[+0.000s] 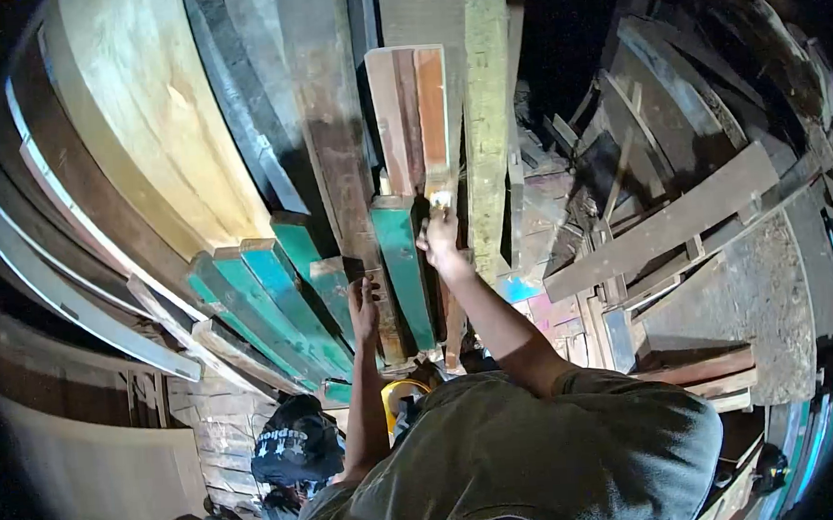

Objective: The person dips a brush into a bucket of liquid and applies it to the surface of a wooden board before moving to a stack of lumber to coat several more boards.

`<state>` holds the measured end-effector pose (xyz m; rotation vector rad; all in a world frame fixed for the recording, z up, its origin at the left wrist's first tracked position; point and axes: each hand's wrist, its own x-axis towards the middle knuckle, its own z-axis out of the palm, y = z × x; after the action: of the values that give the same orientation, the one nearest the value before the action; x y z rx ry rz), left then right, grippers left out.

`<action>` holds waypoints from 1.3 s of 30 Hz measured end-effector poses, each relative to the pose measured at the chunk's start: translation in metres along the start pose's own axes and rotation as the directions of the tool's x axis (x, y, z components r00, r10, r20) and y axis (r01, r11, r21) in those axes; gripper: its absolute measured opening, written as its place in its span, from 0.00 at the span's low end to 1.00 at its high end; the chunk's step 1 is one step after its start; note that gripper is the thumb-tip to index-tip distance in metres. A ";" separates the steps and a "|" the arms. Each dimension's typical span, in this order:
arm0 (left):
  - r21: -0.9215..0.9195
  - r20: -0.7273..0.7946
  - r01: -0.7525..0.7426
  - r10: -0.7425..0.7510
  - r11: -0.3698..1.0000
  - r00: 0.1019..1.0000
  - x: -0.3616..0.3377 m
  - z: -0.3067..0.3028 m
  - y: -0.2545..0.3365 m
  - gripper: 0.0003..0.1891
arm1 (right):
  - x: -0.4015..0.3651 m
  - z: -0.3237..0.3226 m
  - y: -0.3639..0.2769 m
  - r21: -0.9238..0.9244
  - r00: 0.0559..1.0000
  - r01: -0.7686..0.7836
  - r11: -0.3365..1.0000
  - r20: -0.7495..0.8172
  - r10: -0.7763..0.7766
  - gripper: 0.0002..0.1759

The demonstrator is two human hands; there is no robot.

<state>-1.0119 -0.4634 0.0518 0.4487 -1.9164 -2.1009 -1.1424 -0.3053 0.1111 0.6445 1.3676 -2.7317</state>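
My right hand point(441, 232) is raised in front of the leaning boards, its fingers curled around a narrow wooden board with an orange upper face point(433, 106). A bright patch of light falls on the wood just above my knuckles. Lower and to the left, my left hand point(364, 311) has its fingers pointing up and holds nothing. It is beside a short green-painted plank point(331, 289). Between my hands stands a taller green plank point(399, 261), with pinkish-brown boards point(388, 109) rising behind it.
Several green planks point(264, 269) and a wide pale board point(154, 104) lean at the left. A person in a dark cap point(297, 441) is low at my left, near a yellow rounded object point(404, 390). Stacked lumber and a slanting plank point(662, 221) fill the right side.
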 end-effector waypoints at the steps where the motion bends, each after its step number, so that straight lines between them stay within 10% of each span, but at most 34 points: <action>1: 0.011 0.029 -0.013 0.013 1.000 1.000 -0.001 0.000 0.004 0.18 | 0.003 -0.010 0.015 -0.008 0.999 -0.004 1.000 -0.034 0.004 0.12; 7: 0.134 0.070 -0.048 0.038 0.990 0.997 -0.008 -0.002 0.022 0.20 | 0.002 0.009 -0.009 0.045 0.985 -0.149 0.988 -0.077 0.152 0.04; 21: -0.002 0.079 -0.103 0.103 0.995 0.992 0.017 -0.005 0.024 0.19 | -0.031 0.162 -0.186 0.161 0.958 0.127 0.979 0.236 -0.164 0.08; 39: 0.023 0.092 -0.045 0.043 0.999 0.995 0.014 0.000 -0.001 0.19 | -0.001 0.026 -0.027 -0.106 1.000 0.017 0.994 -0.014 -0.018 0.19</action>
<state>-1.0247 -0.4693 0.0504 0.3167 -1.9858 -2.1059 -1.1556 -0.3086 0.1463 0.6503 1.5166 -2.6507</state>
